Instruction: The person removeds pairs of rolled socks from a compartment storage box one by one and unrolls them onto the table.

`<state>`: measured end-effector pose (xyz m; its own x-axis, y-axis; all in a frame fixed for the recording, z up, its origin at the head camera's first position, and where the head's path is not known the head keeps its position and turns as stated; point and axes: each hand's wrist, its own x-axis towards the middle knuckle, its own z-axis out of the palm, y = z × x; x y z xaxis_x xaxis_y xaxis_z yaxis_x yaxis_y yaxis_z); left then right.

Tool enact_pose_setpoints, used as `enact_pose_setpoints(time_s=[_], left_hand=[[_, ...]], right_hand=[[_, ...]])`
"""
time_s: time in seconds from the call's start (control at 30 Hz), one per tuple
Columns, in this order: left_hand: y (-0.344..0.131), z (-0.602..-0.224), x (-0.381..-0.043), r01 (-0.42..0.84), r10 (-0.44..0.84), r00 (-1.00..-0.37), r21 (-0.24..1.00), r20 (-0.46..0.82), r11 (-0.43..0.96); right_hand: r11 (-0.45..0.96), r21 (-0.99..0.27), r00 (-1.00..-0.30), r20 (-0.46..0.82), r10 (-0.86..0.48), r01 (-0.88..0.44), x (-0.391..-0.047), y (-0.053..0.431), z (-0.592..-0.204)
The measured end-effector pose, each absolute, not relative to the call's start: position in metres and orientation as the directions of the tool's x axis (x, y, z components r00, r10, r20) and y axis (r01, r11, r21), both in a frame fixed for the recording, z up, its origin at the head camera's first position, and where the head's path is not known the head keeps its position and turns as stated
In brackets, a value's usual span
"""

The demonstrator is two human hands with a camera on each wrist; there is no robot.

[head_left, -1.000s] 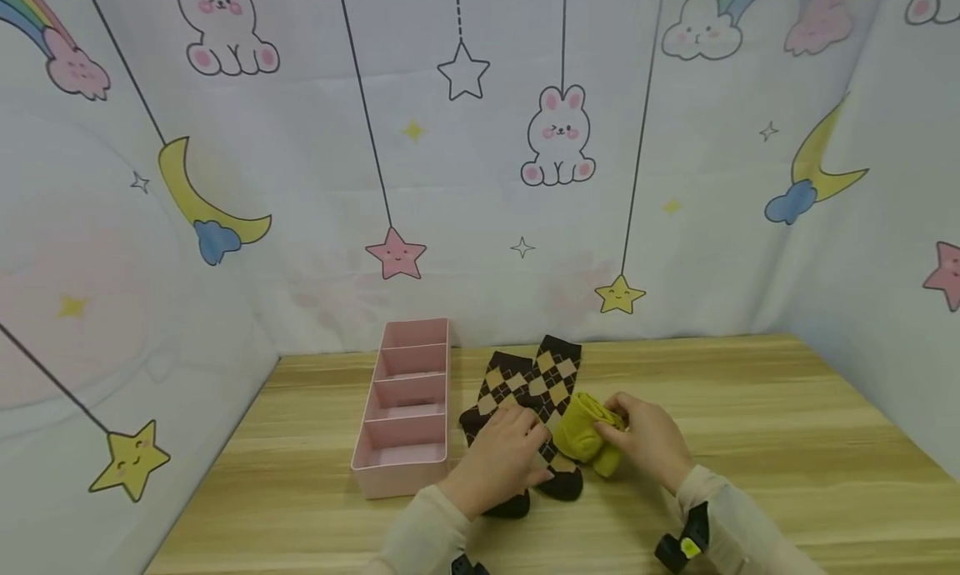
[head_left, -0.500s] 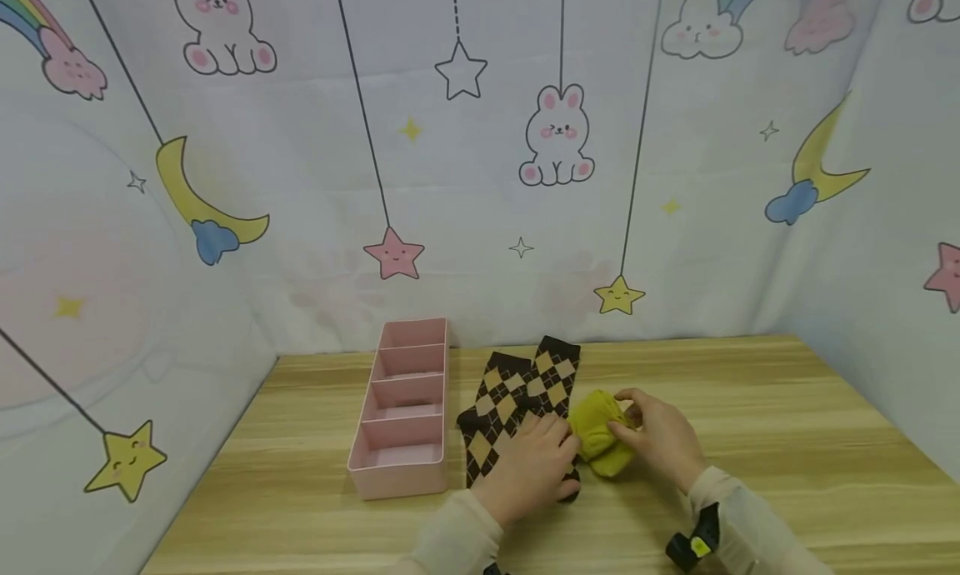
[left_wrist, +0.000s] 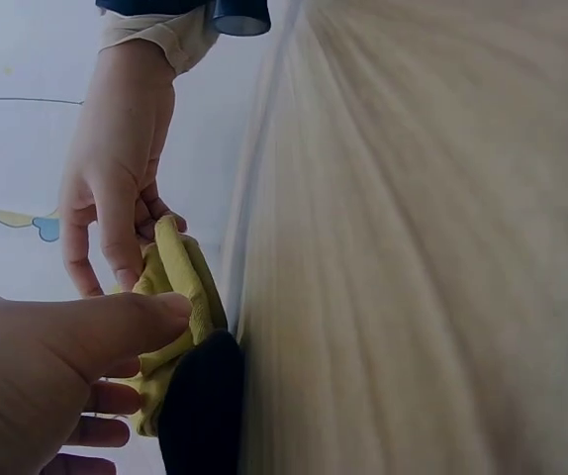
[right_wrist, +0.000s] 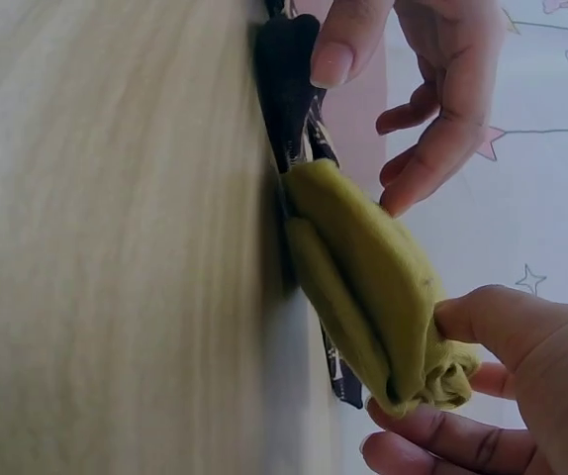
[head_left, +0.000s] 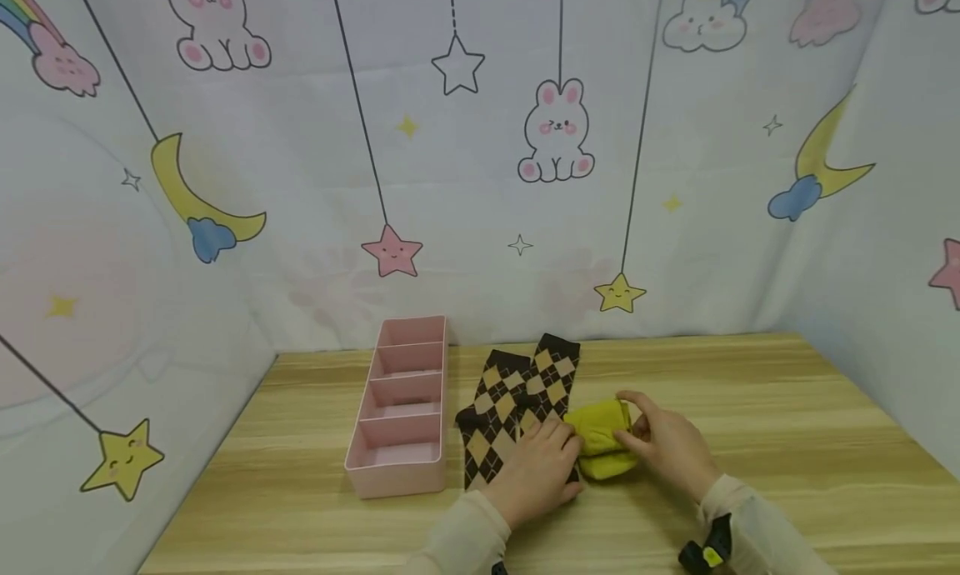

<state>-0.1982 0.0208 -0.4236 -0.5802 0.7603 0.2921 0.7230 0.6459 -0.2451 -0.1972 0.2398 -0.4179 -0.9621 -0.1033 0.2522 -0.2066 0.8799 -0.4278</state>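
A folded bundle of yellow-green socks (head_left: 600, 437) lies on the table to the right of two brown argyle socks (head_left: 551, 383). My right hand (head_left: 675, 446) pinches the bundle's right end, the thumb on one face and fingers on the other, as the right wrist view shows. At its left end is my left hand (head_left: 532, 467), partly covering the argyle socks. There its fingertips touch or nearly touch the yellow-green fabric, while its thumb (right_wrist: 333, 64) stands apart over a dark sock toe (right_wrist: 286, 84).
A pink divided box (head_left: 397, 479) with several compartments stands left of the argyle socks. Wood-grain tabletop (head_left: 750, 408) stretches away to the right. A white cloth backdrop (head_left: 480, 183) printed with stars and rabbits rises behind the table.
My left hand has moved right, from over the argyle socks to the yellow-green bundle. The bundle has turned and flattened, shifting slightly right with my right hand.
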Motion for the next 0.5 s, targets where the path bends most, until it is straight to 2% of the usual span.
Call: enact_pose_setpoints(time_s=[0.33, 0.5], left_hand=[[0.023, -0.431, -0.200, 0.726, 0.751, -0.595, -0.209, 0.287, 0.655], [0.024, -0.437, -0.200, 0.725, 0.725, -0.573, -0.175, 0.383, 0.666]], right_hand=[[0.864, -0.452, -0.968, 0.207, -0.141, -0.223, -0.187, 0.246, -0.430], [0.851, -0.461, -0.963, 0.203, -0.175, -0.252, -0.186, 0.248, -0.433]])
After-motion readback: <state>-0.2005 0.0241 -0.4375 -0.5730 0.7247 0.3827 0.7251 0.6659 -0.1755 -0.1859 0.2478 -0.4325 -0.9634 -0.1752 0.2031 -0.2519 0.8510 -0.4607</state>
